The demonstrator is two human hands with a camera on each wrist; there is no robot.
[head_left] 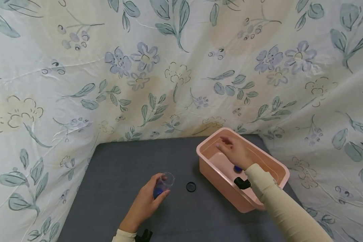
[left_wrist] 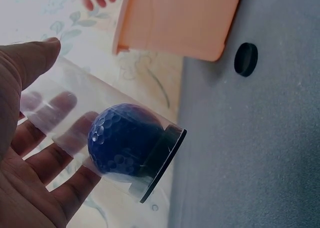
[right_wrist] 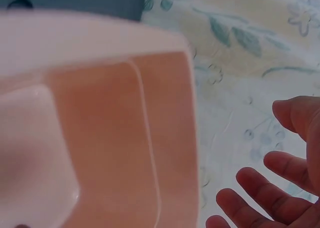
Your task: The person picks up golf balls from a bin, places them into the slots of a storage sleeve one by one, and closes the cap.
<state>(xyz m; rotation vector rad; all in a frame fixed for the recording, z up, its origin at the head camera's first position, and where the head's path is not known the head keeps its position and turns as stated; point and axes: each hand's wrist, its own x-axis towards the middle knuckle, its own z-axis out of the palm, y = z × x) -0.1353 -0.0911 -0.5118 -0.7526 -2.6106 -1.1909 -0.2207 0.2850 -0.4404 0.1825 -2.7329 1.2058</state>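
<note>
My left hand (head_left: 143, 205) grips a clear plastic tube (head_left: 169, 178), fingers wrapped round one side and thumb on the other. Inside the tube, a blue golf ball (left_wrist: 122, 138) sits against a black cap (left_wrist: 167, 160) that closes one end. Over the pink bin (head_left: 220, 188) hovers my right hand (head_left: 237, 153), its fingers loosely bent with nothing in them. Another blue ball (head_left: 237, 169) lies in the bin, partly hidden by my right arm. A loose round black cap (left_wrist: 246, 59) lies on the table between the left hand and the bin.
The dark grey table (head_left: 121, 168) carries the bin at its right side. Behind and on both sides hangs a floral cloth (head_left: 181, 84), which meets the table's back edge. The bin's raised rim (head_left: 205, 143) stands around the balls' space.
</note>
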